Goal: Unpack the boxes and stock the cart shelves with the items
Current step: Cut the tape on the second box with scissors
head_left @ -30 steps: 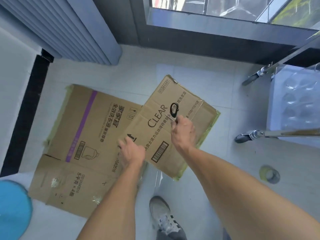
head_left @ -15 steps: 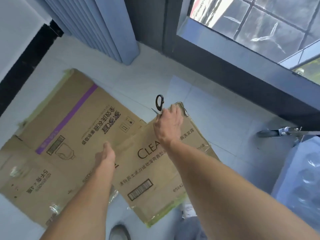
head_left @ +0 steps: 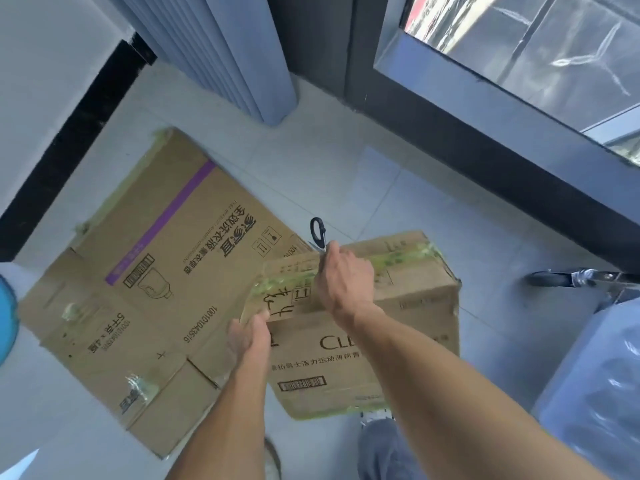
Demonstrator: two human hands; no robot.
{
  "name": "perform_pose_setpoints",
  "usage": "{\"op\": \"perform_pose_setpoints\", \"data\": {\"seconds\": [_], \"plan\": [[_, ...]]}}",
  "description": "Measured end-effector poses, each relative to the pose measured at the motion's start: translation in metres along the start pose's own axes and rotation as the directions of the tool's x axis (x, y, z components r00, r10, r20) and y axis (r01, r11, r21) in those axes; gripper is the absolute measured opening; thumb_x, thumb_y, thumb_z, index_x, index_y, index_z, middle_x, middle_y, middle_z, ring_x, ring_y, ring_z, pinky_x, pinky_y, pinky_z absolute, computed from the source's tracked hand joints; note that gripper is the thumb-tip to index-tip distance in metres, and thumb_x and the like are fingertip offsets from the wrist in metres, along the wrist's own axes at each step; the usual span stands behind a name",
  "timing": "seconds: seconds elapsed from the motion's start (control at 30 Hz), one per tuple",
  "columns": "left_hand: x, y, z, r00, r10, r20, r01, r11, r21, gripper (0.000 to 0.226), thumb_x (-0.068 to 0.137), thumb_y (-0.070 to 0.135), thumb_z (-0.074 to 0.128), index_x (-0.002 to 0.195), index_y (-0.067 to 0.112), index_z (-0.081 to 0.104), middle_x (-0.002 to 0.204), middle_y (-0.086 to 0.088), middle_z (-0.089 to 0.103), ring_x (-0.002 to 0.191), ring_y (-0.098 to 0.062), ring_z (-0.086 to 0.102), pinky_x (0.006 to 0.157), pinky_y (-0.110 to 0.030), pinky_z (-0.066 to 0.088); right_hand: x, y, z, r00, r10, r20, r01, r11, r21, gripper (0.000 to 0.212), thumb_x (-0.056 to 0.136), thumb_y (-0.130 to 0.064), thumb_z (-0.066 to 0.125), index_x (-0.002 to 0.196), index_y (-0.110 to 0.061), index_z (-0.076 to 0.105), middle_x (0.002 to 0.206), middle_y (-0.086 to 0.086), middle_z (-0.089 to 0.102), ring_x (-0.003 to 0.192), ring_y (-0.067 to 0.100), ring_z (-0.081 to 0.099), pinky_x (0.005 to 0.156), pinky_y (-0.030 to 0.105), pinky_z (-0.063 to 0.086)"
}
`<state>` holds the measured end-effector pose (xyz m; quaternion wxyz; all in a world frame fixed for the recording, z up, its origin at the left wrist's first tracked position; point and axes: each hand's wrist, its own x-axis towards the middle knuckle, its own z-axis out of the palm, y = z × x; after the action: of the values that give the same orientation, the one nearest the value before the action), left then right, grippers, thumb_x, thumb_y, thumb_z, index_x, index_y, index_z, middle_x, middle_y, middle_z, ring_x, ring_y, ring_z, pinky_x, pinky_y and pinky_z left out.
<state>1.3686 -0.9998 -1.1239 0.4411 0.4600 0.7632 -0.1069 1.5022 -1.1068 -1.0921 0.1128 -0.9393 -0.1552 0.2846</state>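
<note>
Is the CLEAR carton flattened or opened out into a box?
Opened out: the brown CLEAR cardboard carton shows a taped top face and a printed side meeting at an edge.
</note>
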Motion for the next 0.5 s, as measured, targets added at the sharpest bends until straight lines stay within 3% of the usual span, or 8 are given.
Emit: {"op": "perform_pose_setpoints", "data": {"seconds": [0.1, 0.17, 0.27, 0.4, 0.5], "plan": [[-0.037, 0.006, -0.01, 0.974, 0.224, 0.032, -0.226, 0.972, 0.07, 0.045, 0.084, 0.019, 0.072, 0.125, 0.008, 0.056, 0.13, -0.016, 0.058, 0.116, -0.039, 0.056, 0.095, -0.058, 0.046, -0.002, 0.008, -0.022, 0.997, 0.063, 0.036, -0.066, 0.994, 0.092, 0.017, 0.105, -0.019, 0.032, 0.1, -0.014, 0.047, 0.072, 0.0, 0.056, 0.059, 0.019, 0.052, 0.054, 0.033, 0.04], [-0.059, 0.0, -0.022, 0.949, 0.311, 0.052, -0.313, 0.949, 0.031, 0.022, 0.083, 0.007, 0.07, 0.1, 0.019, 0.06, 0.111, -0.006, 0.063, 0.095, -0.023, 0.06, 0.07, -0.04, 0.047, -0.008, 0.012, -0.035, 0.996, 0.039, 0.081, -0.045, 0.996, 0.076, 0.02, 0.106, -0.021, 0.034, 0.103, -0.013, 0.051, 0.073, 0.002, 0.056, 0.061, 0.02, 0.053, 0.055, 0.033, 0.042], [-0.077, -0.022, -0.045, 0.961, 0.273, 0.044, -0.276, 0.954, 0.117, 0.033, 0.083, -0.005, 0.064, 0.082, 0.025, 0.05, 0.085, 0.0, 0.06, 0.067, -0.011, 0.051, 0.053, -0.027, 0.034, -0.025, 0.015, -0.046, 0.988, 0.0, 0.152, -0.014, 0.996, 0.093, 0.019, 0.103, -0.021, 0.04, 0.105, -0.012, 0.057, 0.082, 0.007, 0.062, 0.071, 0.025, 0.06, 0.063, 0.037, 0.051], [-0.076, -0.037, -0.062, 0.957, 0.288, 0.028, -0.281, 0.902, 0.328, 0.014, 0.082, -0.003, 0.059, 0.09, 0.009, 0.056, 0.075, -0.003, 0.06, 0.06, -0.016, 0.052, 0.053, -0.026, 0.036, -0.046, 0.018, -0.037, 0.969, -0.046, 0.245, 0.039, 0.999, 0.036, 0.023, 0.095, -0.008, 0.041, 0.107, -0.014, 0.059, 0.086, 0.006, 0.064, 0.074, 0.024, 0.064, 0.064, 0.035, 0.056], [-0.074, -0.028, -0.057, 0.949, 0.315, 0.025, -0.295, 0.854, 0.428, 0.021, 0.081, -0.006, 0.055, 0.099, 0.006, 0.054, 0.087, -0.008, 0.063, 0.071, -0.026, 0.058, 0.06, -0.029, 0.041, -0.069, 0.021, -0.019, 0.959, -0.094, 0.267, 0.097, 0.995, 0.002, 0.023, 0.098, -0.006, 0.043, 0.115, -0.011, 0.058, 0.096, 0.007, 0.065, 0.078, 0.021, 0.062, 0.071, 0.032, 0.057]]}}
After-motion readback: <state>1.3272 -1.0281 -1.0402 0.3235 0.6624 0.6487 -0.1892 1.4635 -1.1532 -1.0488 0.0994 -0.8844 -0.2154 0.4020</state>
